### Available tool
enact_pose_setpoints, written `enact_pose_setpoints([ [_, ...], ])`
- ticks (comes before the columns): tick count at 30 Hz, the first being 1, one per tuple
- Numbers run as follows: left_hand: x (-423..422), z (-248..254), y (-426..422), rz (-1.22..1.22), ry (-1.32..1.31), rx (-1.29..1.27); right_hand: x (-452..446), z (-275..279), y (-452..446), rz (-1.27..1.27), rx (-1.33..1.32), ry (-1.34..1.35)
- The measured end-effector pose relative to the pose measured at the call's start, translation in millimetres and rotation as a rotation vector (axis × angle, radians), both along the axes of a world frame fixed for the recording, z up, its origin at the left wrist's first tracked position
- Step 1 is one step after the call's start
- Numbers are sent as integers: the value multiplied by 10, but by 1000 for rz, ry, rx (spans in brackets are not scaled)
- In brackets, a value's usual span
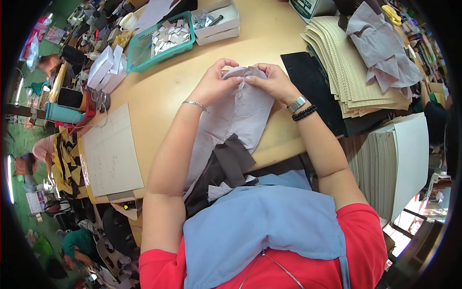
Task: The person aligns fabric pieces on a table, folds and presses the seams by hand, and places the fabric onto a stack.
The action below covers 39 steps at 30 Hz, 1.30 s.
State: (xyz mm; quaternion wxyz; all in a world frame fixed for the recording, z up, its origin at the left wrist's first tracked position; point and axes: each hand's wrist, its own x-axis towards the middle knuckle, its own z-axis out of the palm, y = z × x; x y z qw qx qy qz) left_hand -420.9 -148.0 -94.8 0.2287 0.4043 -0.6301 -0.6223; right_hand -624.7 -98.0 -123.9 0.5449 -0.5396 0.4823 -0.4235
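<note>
A pale grey-lilac fabric piece (236,115) hangs from both hands over the table and down toward my lap. My left hand (216,82) pinches its top edge between thumb and fingers. From the other side, my right hand (275,83) grips the same edge, the two thumbs nearly meeting at a central seam or fold. What exactly lies between the fingertips is too small to tell. Dark brown fabric strips (233,159) lie against the lower part of the cloth, close to my blue apron (269,221).
A green basket (139,50) of small pale pieces and a white box (224,31) stand at the back. Textured cream sheets (332,62) and a black sheet (308,86) lie right. A written paper (110,149) lies left. Other people work at far left.
</note>
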Motion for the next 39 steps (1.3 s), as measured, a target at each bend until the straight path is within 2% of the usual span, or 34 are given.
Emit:
enact_pose_setpoints([
  [1, -4, -75, -34, 5, -6, -3, 0, -26, -8, -4, -13, -22],
  [2, -9, -115, -36, 9, -12, -5, 9, -28, -2, -52, -95, 116],
  [4, -32, -212, 9, 101, -158, -315, 19, -27, 6, -149, -260, 392],
  [5, -39, -193, 59, 147, -232, -470, 0, -45, 7, -219, -424, 506],
  [7, 5, -142, 175, 226, -473, -1071, -75, -97, -1, -356, -757, 729],
  [8, 24, -113, 238, 263, -595, -1371, -89, -25, 46, -336, -767, 747],
  [11, 146, -158, 365, 37, -497, -1382, -111, -3, 109, -27, -789, 714],
  [12, 154, -208, 368, -12, -449, -1309, -94, -44, 96, 46, -865, 701],
  [14, 166, -327, 355, -104, -354, -1166, -43, -122, 79, 98, -836, 653],
  [17, 185, -419, 318, 22, -305, -861, -47, -140, 16, 161, -852, 673],
  [23, 267, -388, 179, -149, -372, -1032, -78, -77, -114, 313, -1059, 848],
  [29, 318, -331, 202, -175, -432, -952, -48, -107, -235, 370, -1138, 899],
  [39, 417, -327, 189, -378, -549, -1333, -102, -109, -210, 414, -1152, 848],
])
